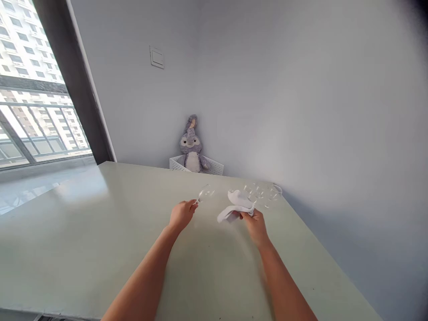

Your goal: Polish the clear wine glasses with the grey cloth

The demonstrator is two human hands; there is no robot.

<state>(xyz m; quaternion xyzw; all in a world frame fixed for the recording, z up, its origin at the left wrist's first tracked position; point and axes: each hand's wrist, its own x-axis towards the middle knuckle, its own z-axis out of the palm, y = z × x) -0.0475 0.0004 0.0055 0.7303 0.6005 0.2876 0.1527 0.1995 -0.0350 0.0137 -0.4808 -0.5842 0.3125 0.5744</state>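
My left hand (182, 215) is closed around the stem of a clear wine glass (206, 192), whose bowl tilts up and to the right, away from me. To its right, my right hand (255, 225) grips a white cloth (238, 204) that hangs in loose folds from the fingers. Cloth and glass are a short distance apart. Just beyond the right hand, several more clear glasses (260, 191) are grouped near the table's far right corner; their outlines are faint, so I cannot tell exactly how each one stands.
A pale, glossy table (133, 249) spreads out beneath my arms. Past its far edge, a grey plush toy (191, 145) sits in a white perforated basket (214, 166) at the wall corner. Walls border the far and right sides, and a window (36, 89) is at the left.
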